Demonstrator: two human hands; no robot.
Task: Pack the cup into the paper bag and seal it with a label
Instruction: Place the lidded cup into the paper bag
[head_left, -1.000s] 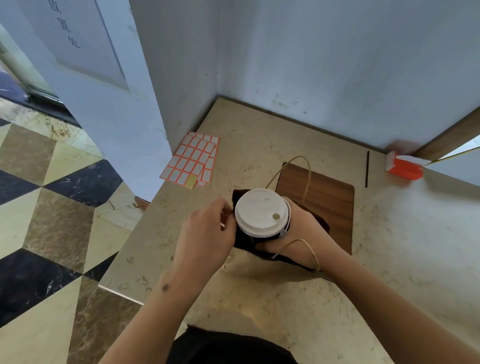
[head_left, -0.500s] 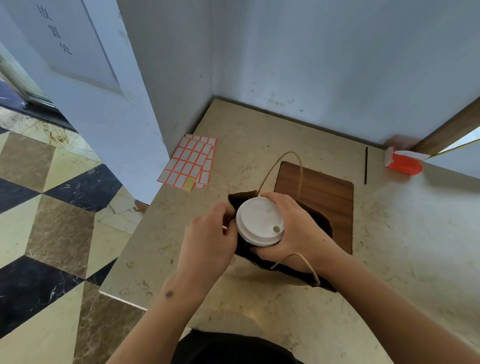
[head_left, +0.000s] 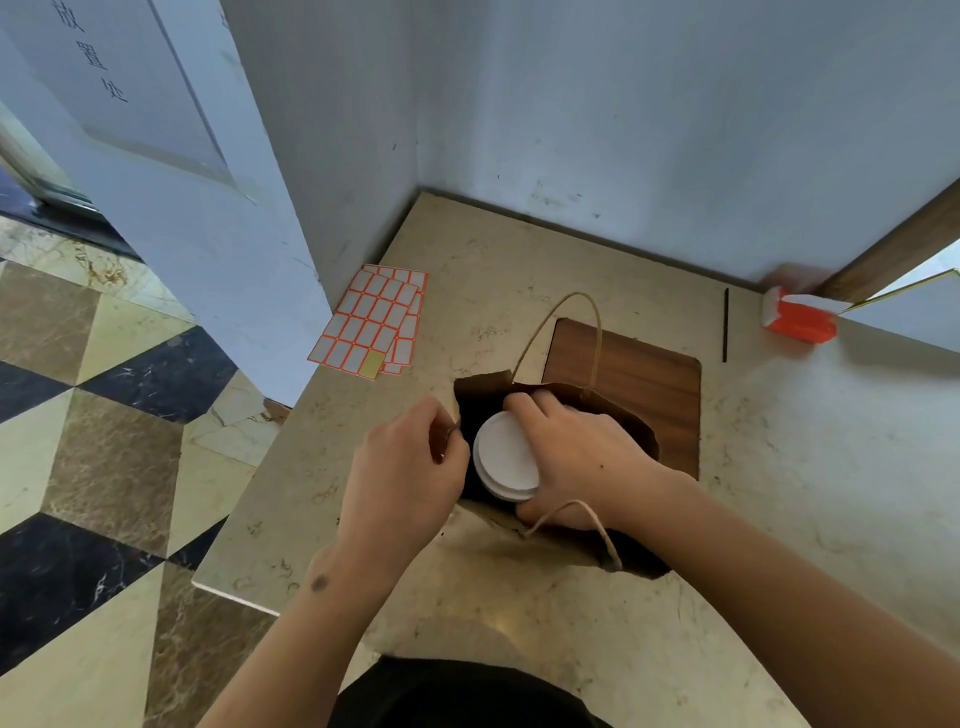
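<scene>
On a beige marble counter (head_left: 779, 493), the right hand (head_left: 582, 457) curls around a white-lidded cup (head_left: 506, 457) that sits inside the open mouth of a brown paper bag (head_left: 631, 434), while the left hand (head_left: 405, 467) pinches the bag's left rim. The bag partly covers a wooden board (head_left: 639, 364). Sheets of orange-bordered labels (head_left: 371, 319) lie near the left wall, and an orange and white object (head_left: 797, 319) sits at the far right.

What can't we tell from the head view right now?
- Cup body: only the lid shows; bag and right hand hide the rest.
- Whether the cup has reached the bag's bottom: hidden inside.
- Left hand fingertips at the bag rim: curled under.
- Orange object: blurred.
</scene>
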